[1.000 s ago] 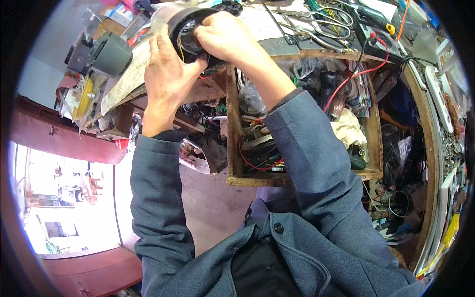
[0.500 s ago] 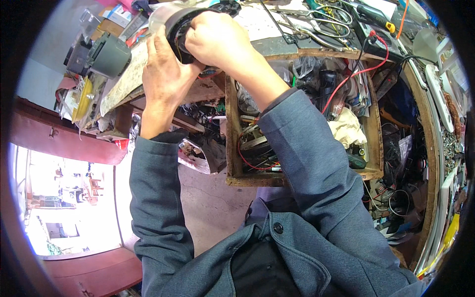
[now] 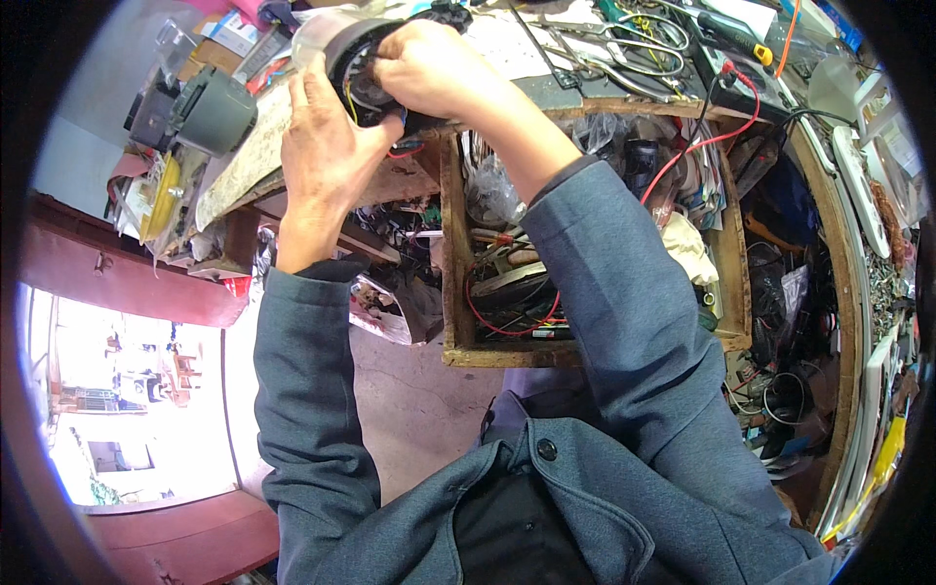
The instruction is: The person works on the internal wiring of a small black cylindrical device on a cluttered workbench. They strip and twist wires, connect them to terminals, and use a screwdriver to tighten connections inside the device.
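Note:
On the workbench at the top of the head view, a round black appliance housing (image 3: 343,45) stands tilted, its open side facing me. Behind its rim is a clear plastic shell (image 3: 313,35). My left hand (image 3: 324,161) is closed round the near left side, fingers along the shell and thumb by the lower rim. The bent fingers of my right hand (image 3: 434,76) are pinched together at the right of the opening; whatever they hold is hidden. A yellow wire (image 3: 351,99) shows inside the rim, and a red wire (image 3: 406,153) hangs below.
A wooden drawer (image 3: 512,357), packed with cables, bags and parts, stands out under the bench beneath my right forearm. A red cable (image 3: 721,135) droops across its right side. Dark grey plastic container (image 3: 216,109) at left; a screwdriver (image 3: 733,36) and wires at back right.
My right hand has shifted slightly right, out from the opening, so more of the housing's inside shows. My left hand has stayed almost in place.

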